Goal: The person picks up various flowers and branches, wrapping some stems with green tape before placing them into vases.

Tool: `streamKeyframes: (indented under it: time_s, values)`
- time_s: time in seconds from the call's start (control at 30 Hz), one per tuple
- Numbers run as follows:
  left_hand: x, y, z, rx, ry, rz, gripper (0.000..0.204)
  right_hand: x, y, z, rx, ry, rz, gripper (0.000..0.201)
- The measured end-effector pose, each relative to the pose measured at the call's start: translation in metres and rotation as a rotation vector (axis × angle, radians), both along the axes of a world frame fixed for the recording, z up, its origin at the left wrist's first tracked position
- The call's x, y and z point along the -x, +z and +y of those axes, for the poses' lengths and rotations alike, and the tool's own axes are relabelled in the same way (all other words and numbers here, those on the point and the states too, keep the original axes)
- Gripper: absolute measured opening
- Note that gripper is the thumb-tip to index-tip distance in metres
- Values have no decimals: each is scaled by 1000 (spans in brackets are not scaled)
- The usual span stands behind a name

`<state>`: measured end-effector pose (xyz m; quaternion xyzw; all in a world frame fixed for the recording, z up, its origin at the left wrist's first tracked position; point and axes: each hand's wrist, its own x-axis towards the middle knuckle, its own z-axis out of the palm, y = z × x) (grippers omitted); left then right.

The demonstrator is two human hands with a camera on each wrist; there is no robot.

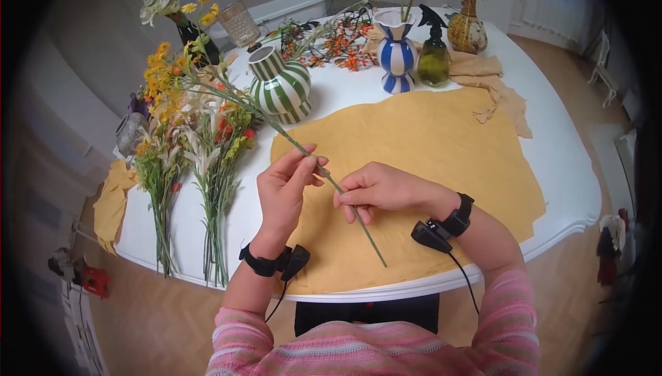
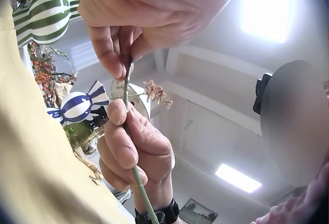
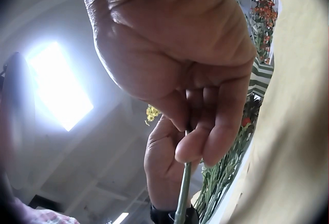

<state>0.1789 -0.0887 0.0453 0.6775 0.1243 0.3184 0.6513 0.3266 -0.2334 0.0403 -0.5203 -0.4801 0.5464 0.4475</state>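
A long green flower stem slants over the yellow cloth, its bare lower end toward the table's front edge. Its upper part passes in front of the green-and-white striped vase and reaches the yellow and orange flowers at the left, where its head blends in with them. My left hand pinches the stem near its middle between thumb and fingers. Lower down, my right hand pinches it too. From close by, the left wrist view shows both hands, left above and right below, on the same stem.
Bunches of artificial flowers lie on the white table at the left. Toward the back stand a blue-and-white vase, a green spray bottle, an amber glass vase and a ribbed glass. Orange-berried sprigs lie between.
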Motion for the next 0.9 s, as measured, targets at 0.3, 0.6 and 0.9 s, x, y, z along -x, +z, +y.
streamKeyframes:
  time_s: [0.3,0.6,0.9]
  values:
    - [-39,27,25,-81,-26,-41,27,-25,-22,6,-90,-16,-60,30]
    - [-118,99,41,-203,-167,-36,21,-49,-69,14,14,-63,2,35]
    - [-231,177,54,-384,-152,-106,22,-55,-73,13,-24,-84,82,29]
